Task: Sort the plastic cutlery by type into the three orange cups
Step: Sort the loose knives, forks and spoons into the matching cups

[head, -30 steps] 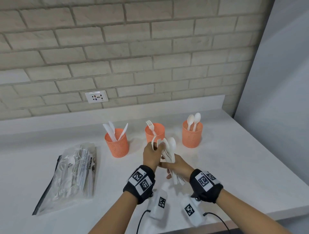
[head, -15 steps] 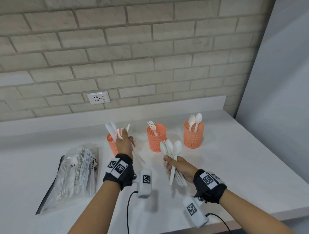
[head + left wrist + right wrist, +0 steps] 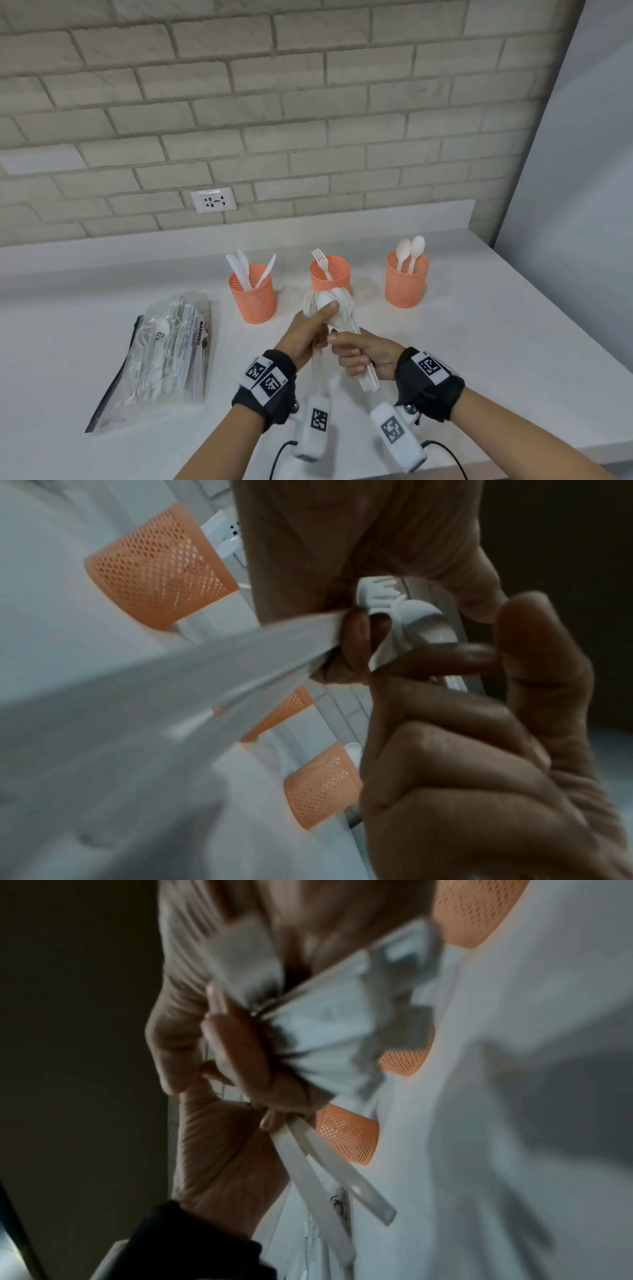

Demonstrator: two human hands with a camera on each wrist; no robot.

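Note:
Three orange mesh cups stand in a row in the head view: the left cup (image 3: 253, 296) holds knives, the middle cup (image 3: 330, 274) a fork, the right cup (image 3: 407, 282) two spoons. In front of the middle cup my right hand (image 3: 347, 346) grips a bundle of white cutlery (image 3: 344, 313) by the handles, heads up. My left hand (image 3: 323, 313) pinches pieces at the top of that bundle, its thumb on a spoon bowl. A fork's tines (image 3: 377, 588) and a spoon (image 3: 416, 612) show between the fingers. Two handles (image 3: 322, 1164) stick out below my left hand (image 3: 219, 1150).
A clear plastic bag (image 3: 168, 346) with more wrapped cutlery lies on the white counter (image 3: 479, 342) to the left. A brick wall with a socket (image 3: 213, 199) rises behind the cups. The counter's front edge runs just below my wrists, and a grey wall closes the right side.
My left hand has come back from the left cup, where it reached half a second ago, and now holds the top of the bundle. My right hand stayed with the bundle.

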